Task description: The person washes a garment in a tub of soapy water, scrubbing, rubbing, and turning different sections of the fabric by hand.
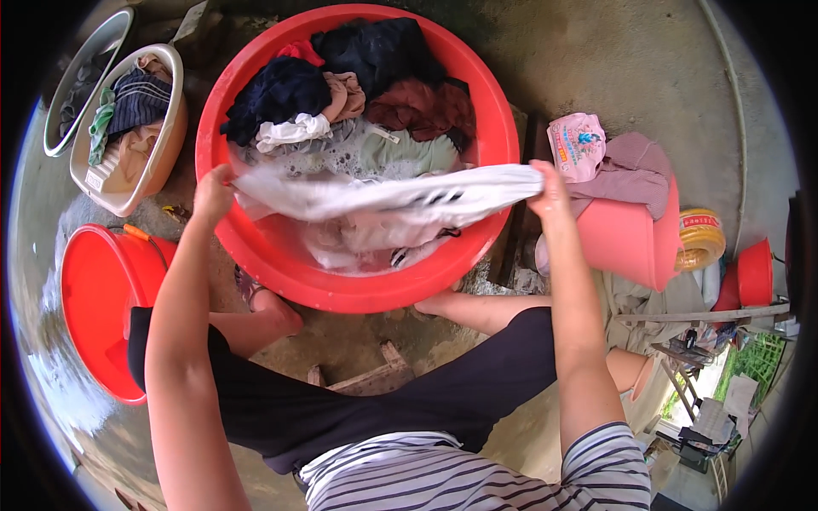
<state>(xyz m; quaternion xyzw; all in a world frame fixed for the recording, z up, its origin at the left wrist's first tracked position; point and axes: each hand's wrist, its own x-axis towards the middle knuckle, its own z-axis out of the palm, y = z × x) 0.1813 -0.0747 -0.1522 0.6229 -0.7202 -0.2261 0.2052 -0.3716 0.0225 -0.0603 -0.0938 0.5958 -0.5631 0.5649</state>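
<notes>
our left hand (213, 192) and right hand (550, 192) both grip a wet white garment (383, 198), stretched over the red basin (256, 247).

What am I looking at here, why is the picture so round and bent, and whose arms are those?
There is no machine here. A person wears a wide fisheye camera on the head that looks down, so straight edges bend and the person's own forearms rise from the bottom edge. The left hand and right hand each grip one end of a wet white garment, stretched over a big red basin of soapy water and dark laundry. On the concrete ground around it are a beige tub of clothes at upper left, a red bucket at left, and a pink bucket draped with cloth at right.
</notes>
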